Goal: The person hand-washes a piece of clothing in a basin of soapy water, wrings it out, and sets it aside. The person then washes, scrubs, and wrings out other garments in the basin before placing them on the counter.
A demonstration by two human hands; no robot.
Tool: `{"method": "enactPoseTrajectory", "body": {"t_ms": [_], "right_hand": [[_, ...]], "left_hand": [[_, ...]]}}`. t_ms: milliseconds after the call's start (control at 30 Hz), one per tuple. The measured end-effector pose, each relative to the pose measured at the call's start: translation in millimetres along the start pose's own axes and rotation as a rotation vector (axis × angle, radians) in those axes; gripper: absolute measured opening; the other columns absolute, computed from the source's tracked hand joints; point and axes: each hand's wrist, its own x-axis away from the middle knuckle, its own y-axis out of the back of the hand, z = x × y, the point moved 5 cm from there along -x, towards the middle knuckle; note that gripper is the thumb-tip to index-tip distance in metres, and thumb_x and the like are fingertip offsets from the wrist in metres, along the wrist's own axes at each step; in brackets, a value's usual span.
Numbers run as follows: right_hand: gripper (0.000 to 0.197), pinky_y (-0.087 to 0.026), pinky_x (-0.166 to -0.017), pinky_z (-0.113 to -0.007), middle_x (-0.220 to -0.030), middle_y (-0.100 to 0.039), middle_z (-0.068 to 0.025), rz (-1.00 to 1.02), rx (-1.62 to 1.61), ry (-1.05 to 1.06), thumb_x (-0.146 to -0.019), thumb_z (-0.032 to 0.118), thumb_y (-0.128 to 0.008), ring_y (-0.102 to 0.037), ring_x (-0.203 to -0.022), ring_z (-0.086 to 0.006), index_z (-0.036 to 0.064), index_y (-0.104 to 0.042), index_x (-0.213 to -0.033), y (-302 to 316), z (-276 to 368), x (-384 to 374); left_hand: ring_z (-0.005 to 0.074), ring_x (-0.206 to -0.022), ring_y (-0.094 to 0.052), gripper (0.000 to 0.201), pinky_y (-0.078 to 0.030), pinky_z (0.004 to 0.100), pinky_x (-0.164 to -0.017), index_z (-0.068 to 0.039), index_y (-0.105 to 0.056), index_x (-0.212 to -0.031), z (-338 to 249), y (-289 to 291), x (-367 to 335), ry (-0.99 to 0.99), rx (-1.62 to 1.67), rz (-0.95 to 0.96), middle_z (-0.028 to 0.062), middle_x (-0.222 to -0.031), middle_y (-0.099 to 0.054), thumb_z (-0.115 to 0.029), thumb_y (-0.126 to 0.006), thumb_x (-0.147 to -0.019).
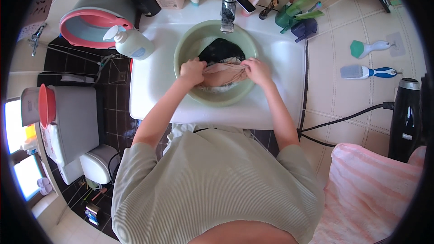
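A pale green basin (179, 47) stands in the white sink (156, 95), under the chrome faucet (229, 11). Suds and water show inside it. Between my hands stretches a wet light pink cloth garment (224, 73), whose exact kind I cannot make out. My left hand (193, 71) grips its left edge, fingers closed. On the opposite side my right hand (257, 71) pinches the other edge. Just beyond the pink cloth, a black cloth (221, 50) lies bunched in the basin.
A white pump bottle (134, 44) is on the sink's left edge, near a grey and pink tub (97, 13). A green cup (285, 17) holding brushes stands at the back right. Two brushes hang on the right wall, and a pink striped towel (366, 194) hangs lower down.
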Motion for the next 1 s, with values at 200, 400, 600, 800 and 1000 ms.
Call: {"method": "enactPoseTrajectory", "body": {"t_ms": [200,400,600,800,1000], "right_hand": [[0.044,-0.025,-0.099,-0.044,-0.102,-0.052,-0.0121,-0.251,0.449,0.23,-0.068,0.007,-0.055,-0.044,-0.105,-0.027,0.0006,-0.044,-0.109,-58.4,29.8,7.6],[0.032,-0.027,-0.096,-0.04,-0.092,-0.059,-0.0096,0.036,0.537,0.13,-0.066,0.02,-0.06,-0.051,-0.096,-0.0237,0.0061,-0.056,-0.094,-97.9,22.9,-8.4],[0.029,-0.039,-0.08,-0.036,-0.073,-0.063,-0.0102,0.323,0.446,0.143,-0.057,0.024,-0.066,-0.061,-0.074,-0.0237,0.0081,-0.06,-0.081,-83.4,33.1,-1.1],[0.03,-0.045,-0.071,-0.036,-0.07,-0.061,-0.0121,0.285,0.27,0.183,-0.057,0.019,-0.064,-0.061,-0.07,-0.028,0.0096,-0.06,-0.084,-61.7,54.4,16.0],[0.033,-0.045,-0.073,-0.037,-0.085,-0.059,-0.0114,0.248,0.343,0.245,-0.059,0.021,-0.064,-0.059,-0.079,-0.0265,0.0072,-0.057,-0.088,-110.5,42.3,12.1]], "left_hand": [[0.0274,-0.115,-0.035,0.08,-0.039,0.0397,-0.091,0.0,-0.027,-0.124,-33.8,-60.8,-16.5,0.096,-0.106,0.008,0.0121,-0.119,-0.037,-0.036,-0.068,-0.066],[0.0265,-0.116,-0.03,0.062,-0.039,0.0479,-0.088,-0.007,-0.04,-0.118,-41.7,-106.4,-37.5,0.1,-0.233,0.03,0.0084,-0.119,-0.037,-0.031,-0.066,-0.067],[0.0259,-0.104,-0.049,0.037,-0.044,0.0396,-0.082,-0.007,-0.059,-0.099,-39.8,-75.2,-23.4,-0.105,-0.119,0.259,0.0096,-0.1,-0.058,-0.021,-0.063,-0.065],[0.0317,-0.095,-0.054,0.053,-0.046,0.0392,-0.078,-0.004,-0.048,-0.111,-31.3,-58.2,-7.4,-0.27,0.067,0.268,0.0149,-0.094,-0.059,-0.017,-0.061,-0.061],[0.0299,-0.101,-0.051,0.054,-0.045,0.0379,-0.08,-0.003,-0.044,-0.113,-32.4,-94.3,-17.5,-0.236,-0.04,0.382,0.0159,-0.11,-0.05,-0.016,-0.061,-0.063]]}}
